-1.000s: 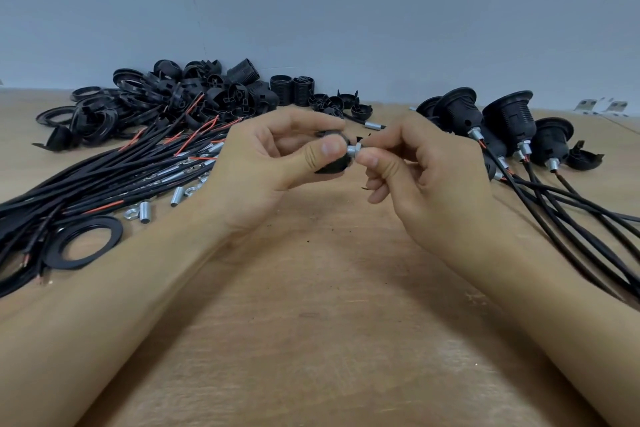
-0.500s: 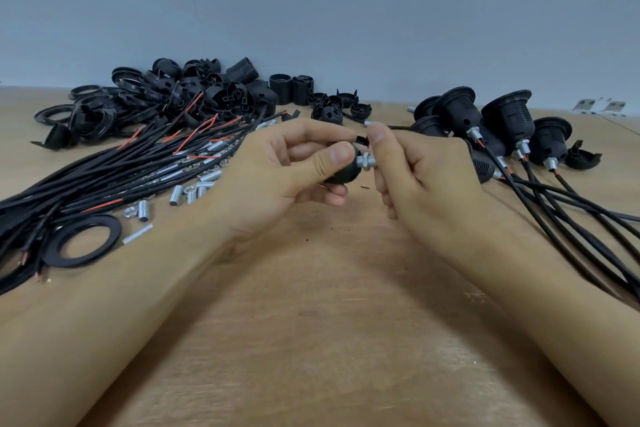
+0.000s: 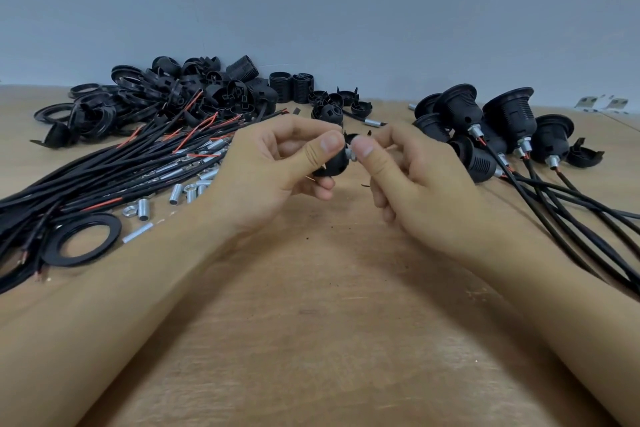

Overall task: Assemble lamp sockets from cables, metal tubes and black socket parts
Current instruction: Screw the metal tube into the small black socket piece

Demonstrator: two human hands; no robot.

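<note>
Left of the grip: cable bundle [image 3: 104, 170] fanned flat with stripped red ends toward the centre, likely so one can be pulled without tangling. Loose metal tubes [image 3: 175, 193] and a nut lie just beside it, near the left wrist; a black ring [image 3: 81, 240] sits at the near edge. Unused black socket parts [image 3: 194, 94] are heaped behind, well apart from the work.

Left hand [image 3: 273, 173] grips a black socket cap [image 3: 334, 163] above the wooden table [image 3: 329, 340], thumb on top, fingers curled under. It probably acts as the fixed clamp, cap opening facing away.

Right hand [image 3: 408, 180] pinches the short threaded metal tube [image 3: 350, 153] at the cap's end between thumb and forefinger. Looks like threading the tube in; how far it is seated cannot be told, the thumbs hide the joint.

Right of the grip: finished sockets [image 3: 485, 125] with cables attached, standing mouth-down, leads trailing toward the near right edge. Output kept apart from stock.
</note>
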